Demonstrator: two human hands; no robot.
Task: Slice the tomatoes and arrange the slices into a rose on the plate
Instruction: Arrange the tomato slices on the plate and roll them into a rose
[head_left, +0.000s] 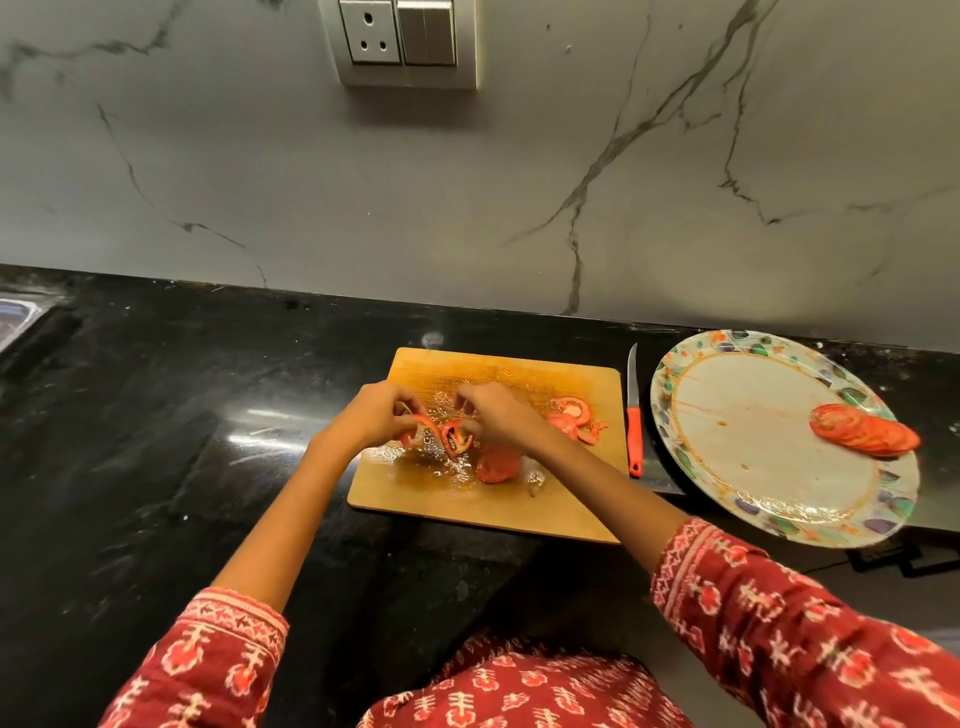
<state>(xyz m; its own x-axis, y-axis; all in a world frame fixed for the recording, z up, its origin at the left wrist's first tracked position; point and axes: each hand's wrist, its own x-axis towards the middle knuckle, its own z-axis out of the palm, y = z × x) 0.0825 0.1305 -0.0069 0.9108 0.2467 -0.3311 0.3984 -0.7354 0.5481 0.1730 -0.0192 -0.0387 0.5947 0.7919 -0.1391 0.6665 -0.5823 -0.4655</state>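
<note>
Slicing looks mostly done. The left hand (376, 415) and right hand (498, 413) both pinch a curling red tomato slice (451, 435) over the wet wooden chopping board (571, 514). At three o'clock, the floral-rimmed round plate (727, 493) holds one fanned row of slices (865, 431); no rose yet.

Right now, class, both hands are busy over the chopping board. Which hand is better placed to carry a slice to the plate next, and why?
The right hand. The plate lies on that side, beyond the knife, while the left hand sits farther away and would have to cross over.
</note>
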